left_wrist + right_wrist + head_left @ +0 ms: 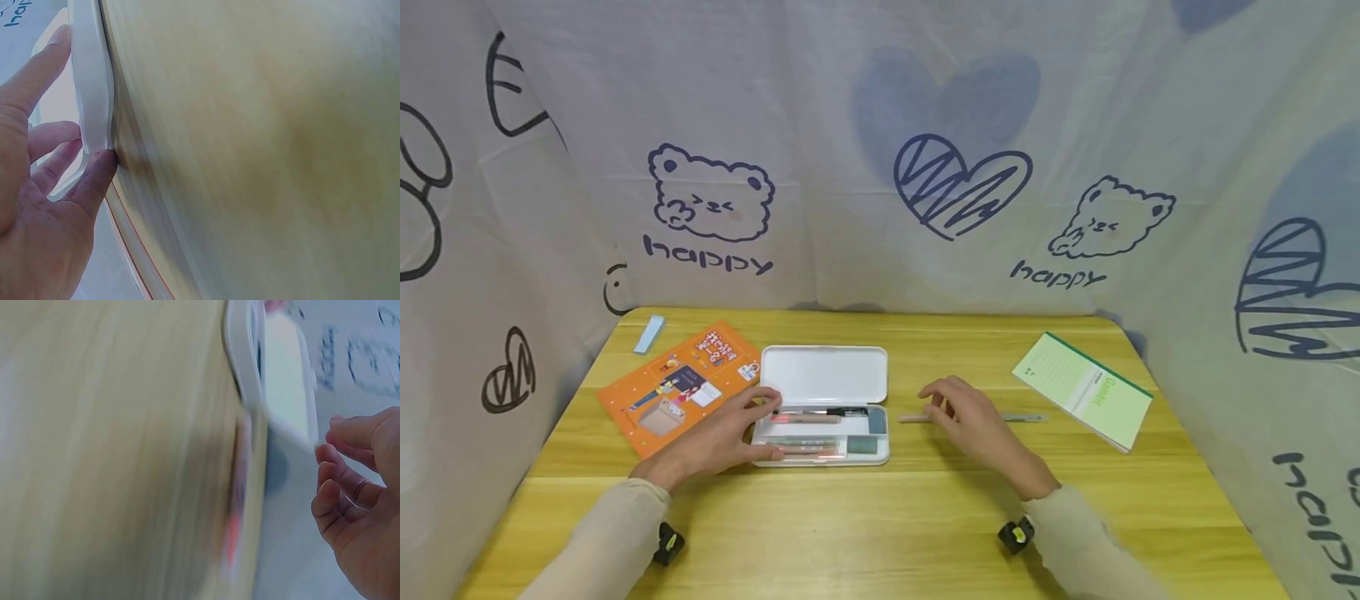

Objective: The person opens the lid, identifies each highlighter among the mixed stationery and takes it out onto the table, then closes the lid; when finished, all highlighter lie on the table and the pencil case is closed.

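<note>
White pencil case [827, 461], lid [825, 375] up, gripped between thumb and fingers of left hand [722, 437]; pens [808, 419] inside, just beyond those fingertips. Right hand [973, 421] loosely curled above slim pen [913, 418].

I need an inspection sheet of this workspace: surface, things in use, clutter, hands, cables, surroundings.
Surface: yellowish wood-grain table.
Things in use: white pencil case open, with pens inside; slim stationery lies to its right, partly hidden in the head view, so one piece or two is unclear.
Clutter: orange book at left, pale blue strip beyond it, green notebook at right.
Hands: left hand touches the case's left end; right hand is above the stationery, holding nothing.
Cables: nothing seen.
Surroundings: pale cloth printed with bears, hearts and "happy".
</note>
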Demonstrator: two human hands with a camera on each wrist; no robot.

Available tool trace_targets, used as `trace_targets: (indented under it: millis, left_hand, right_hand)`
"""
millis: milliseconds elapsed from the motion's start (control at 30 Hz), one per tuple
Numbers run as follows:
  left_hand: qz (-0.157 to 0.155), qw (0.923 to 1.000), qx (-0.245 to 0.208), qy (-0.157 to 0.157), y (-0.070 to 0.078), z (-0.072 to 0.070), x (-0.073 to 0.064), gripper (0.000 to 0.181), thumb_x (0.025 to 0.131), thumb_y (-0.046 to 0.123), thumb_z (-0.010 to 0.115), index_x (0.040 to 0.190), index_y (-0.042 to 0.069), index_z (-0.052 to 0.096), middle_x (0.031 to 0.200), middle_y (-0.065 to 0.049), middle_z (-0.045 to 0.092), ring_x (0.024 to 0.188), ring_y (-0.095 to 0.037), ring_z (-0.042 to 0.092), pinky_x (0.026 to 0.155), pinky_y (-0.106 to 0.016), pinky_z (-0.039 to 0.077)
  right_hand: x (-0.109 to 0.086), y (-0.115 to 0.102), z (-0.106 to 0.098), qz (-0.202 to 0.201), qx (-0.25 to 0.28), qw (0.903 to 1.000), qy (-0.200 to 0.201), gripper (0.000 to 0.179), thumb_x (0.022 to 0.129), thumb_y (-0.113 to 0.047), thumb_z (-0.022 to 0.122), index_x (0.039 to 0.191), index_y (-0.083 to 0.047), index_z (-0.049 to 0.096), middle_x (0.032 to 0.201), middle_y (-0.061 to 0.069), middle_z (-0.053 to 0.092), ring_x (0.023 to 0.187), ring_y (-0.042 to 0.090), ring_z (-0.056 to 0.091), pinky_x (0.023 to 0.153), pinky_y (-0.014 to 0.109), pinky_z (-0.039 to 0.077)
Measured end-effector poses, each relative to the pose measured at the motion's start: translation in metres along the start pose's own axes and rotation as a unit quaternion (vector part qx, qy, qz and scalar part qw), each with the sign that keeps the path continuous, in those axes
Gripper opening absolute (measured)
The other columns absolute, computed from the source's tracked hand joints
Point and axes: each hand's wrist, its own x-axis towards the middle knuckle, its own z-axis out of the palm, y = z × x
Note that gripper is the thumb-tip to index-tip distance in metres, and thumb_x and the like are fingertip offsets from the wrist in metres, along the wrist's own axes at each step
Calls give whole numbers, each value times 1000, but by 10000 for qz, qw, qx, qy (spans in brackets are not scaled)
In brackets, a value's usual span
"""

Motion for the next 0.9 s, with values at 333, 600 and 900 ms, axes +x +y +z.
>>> trace_targets:
  millis: [333,600,900]
  left_hand:
    - [36,10000,-5,-2,-1,0,1,86,98,46,82,162,-1,49,169,-18,42,154,-46,42,122,-66,44]
    - [-4,10000,-10,-2,-1,1,2,87,98,47,82,162,-1,49,169,-16,42,155,-46,40,124,-67,41]
    - [55,10000,38,29,-1,0,1,86,97,43,83,161,-3,49,168,-19,42,153,-47,42,124,-67,41]
  right_hand:
    - [18,-69,57,-775,94,9903,-1147,22,113,-24,62,130,-14,74,115,-3,72,105,12,65,92,34,58]
    - [21,-85,77,-1213,-809,9800,-1354,22,114,-26,62,126,-18,79,116,-5,75,109,12,67,98,31,58]
    - [21,-98,86,-1289,-1576,9736,-1029,21,112,-24,64,121,-14,79,105,-1,76,94,14,65,84,27,57]
